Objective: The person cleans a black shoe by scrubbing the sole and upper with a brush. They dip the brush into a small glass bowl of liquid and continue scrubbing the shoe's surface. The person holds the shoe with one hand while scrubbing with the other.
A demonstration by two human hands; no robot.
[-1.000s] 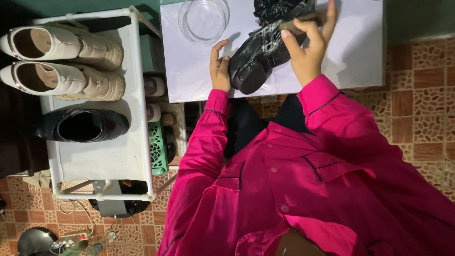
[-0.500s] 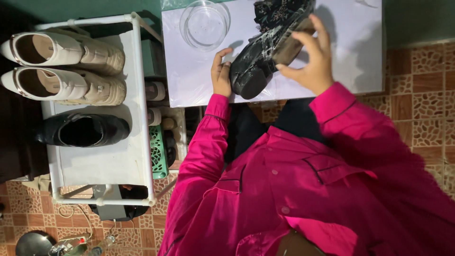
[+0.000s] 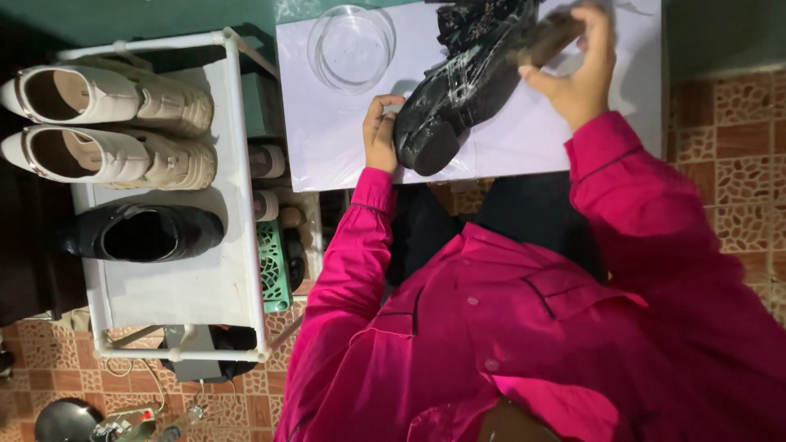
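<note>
- Left hand (image 3: 381,131): at ten o'clock from the chest, fingers curled in a light grip, pink sleeve bent at the elbow.
- Right hand (image 3: 577,74): at one o'clock, raised higher, fingers clenched tight, arm stretched forward.

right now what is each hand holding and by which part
The left hand steadies the black boot at its toe end. The right hand grips a brownish brush-like thing against the boot; which part it grips is unclear.
</note>
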